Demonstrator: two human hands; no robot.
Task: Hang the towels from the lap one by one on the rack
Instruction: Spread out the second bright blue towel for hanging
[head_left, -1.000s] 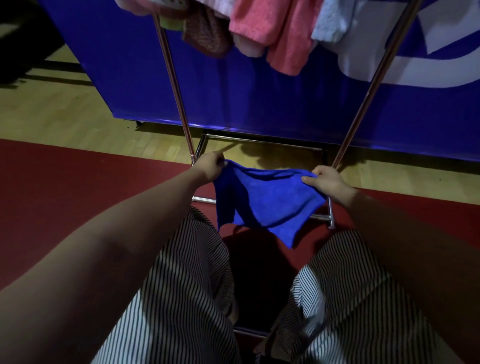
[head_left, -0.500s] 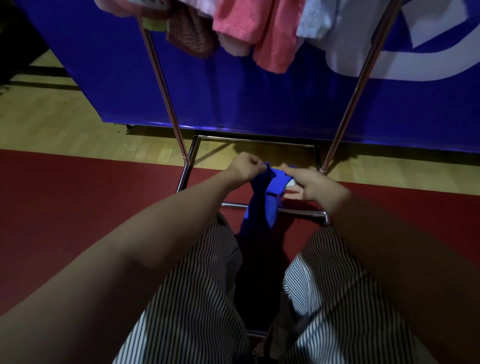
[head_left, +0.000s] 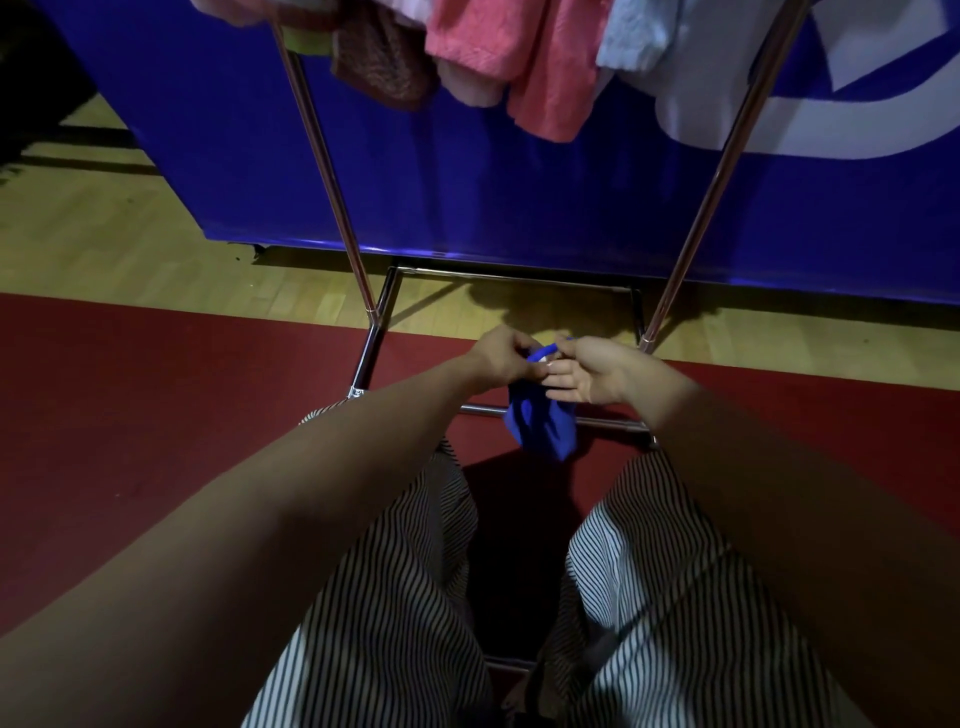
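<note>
Over red floor (head_left: 156, 415), pinching towel (head_left: 543, 428) by its top with left hand (head_left: 501, 358) and right hand (head_left: 589, 376) (fingertips nearly touching); hangs bunched below them, long axis vertical, hung towels (head_left: 519, 52) on rack (head_left: 324, 171) well above, ahead.

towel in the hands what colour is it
The towel is bright blue, plain with no pattern; the head view shows it best.

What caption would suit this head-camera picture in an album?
Facing a rack of hung towels, a seated person's left hand and right hand pinch a bunched blue towel.
</note>
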